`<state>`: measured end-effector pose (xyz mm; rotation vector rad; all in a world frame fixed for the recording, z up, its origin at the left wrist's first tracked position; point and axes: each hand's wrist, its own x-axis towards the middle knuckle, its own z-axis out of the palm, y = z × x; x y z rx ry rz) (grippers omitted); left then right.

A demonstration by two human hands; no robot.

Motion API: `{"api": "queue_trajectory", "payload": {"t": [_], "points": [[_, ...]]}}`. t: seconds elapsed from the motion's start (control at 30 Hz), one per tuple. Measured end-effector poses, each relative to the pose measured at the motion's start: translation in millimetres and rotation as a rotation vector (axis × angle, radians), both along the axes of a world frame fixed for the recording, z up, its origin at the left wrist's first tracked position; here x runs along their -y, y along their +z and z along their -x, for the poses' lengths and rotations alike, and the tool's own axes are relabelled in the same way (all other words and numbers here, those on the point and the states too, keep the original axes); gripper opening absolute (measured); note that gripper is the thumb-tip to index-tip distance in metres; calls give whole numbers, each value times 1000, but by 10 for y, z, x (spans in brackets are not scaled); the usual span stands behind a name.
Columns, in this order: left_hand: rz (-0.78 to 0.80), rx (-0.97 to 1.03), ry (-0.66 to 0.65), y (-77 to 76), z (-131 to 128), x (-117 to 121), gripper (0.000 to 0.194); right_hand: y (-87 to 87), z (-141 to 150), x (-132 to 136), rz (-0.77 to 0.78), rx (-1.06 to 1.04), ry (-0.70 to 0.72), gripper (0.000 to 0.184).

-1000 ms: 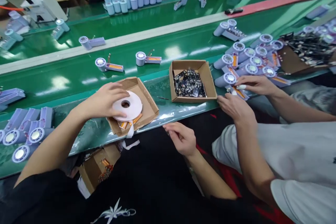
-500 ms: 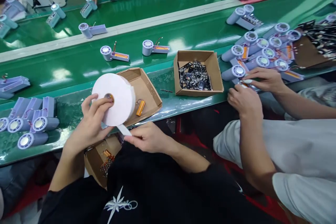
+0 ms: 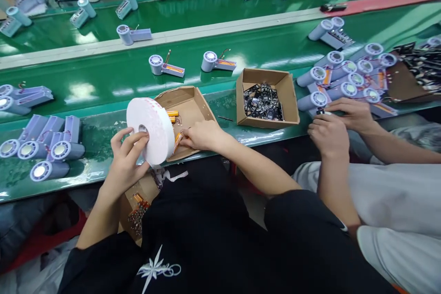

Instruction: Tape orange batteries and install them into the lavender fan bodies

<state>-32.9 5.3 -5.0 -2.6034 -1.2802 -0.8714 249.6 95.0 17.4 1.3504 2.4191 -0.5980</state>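
My left hand [image 3: 126, 156] holds a large roll of white tape [image 3: 156, 135] upright, its fingers at the hole in the core. My right hand [image 3: 203, 137] reaches into a shallow cardboard box [image 3: 189, 96] behind the roll. Its fingertips are closed on an orange cylindrical battery [image 3: 178, 140] with thin wires. More orange batteries [image 3: 172, 114] lie in that box, partly hidden by the roll. A loose strip of white tape [image 3: 177, 177] hangs below the roll, near the bench edge.
A cardboard box of small circuit boards [image 3: 263, 103] stands right of centre. Lilac fan housings [image 3: 57, 149] are grouped at left, with others [image 3: 210, 61] on the green belt. A co-worker's hands [image 3: 330, 133] work at right. Below the bench is another box of batteries [image 3: 138, 211].
My right hand has let go of the tape end and moved up into the cardboard box, onto an orange battery. The roll has turned slightly in my left hand. The view has shifted.
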Motion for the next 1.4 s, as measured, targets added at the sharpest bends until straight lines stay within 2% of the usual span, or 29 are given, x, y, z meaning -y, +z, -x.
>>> {"api": "queue_trajectory", "payload": {"t": [0.07,0.13,0.2,0.3,0.33,0.4,0.57,0.8,0.97,1.07,1.13,1.23,1.33,1.4], "points": [[3,-22,4,-4,-26,9,70,-21,-59,5,-18,-45,-51,55],[-3,-50,7,7,-33,25,71,-13,-192,67,-65,-170,-146,40],[-14,-84,11,27,-34,47,73,-1,-349,173,-85,-471,-278,30],[2,-135,13,59,-44,82,75,-3,-513,383,11,-1049,-434,36],[19,-153,10,67,-49,91,76,-3,-539,453,57,-1183,-455,39],[46,-183,3,78,-61,101,77,8,-558,569,125,-1323,-448,42],[68,-198,-3,112,-100,101,79,37,-579,673,163,-1355,-389,39],[54,-241,-25,260,-232,106,83,-108,-576,754,118,-1406,-461,55],[57,-313,-29,287,-245,127,80,-77,-570,772,152,-1263,-387,66],[95,-362,-21,322,-237,145,80,-14,-675,674,194,-1198,-346,61],[102,-357,-14,358,-269,150,80,-3,-720,603,266,-1241,-344,54],[33,-309,45,349,-401,153,80,-90,-593,579,269,-1439,-451,56],[-66,-216,98,188,-596,221,79,-285,-312,625,78,-1710,-725,76],[-98,-145,90,45,-718,333,79,-397,-247,603,-38,-1788,-863,80]]}}
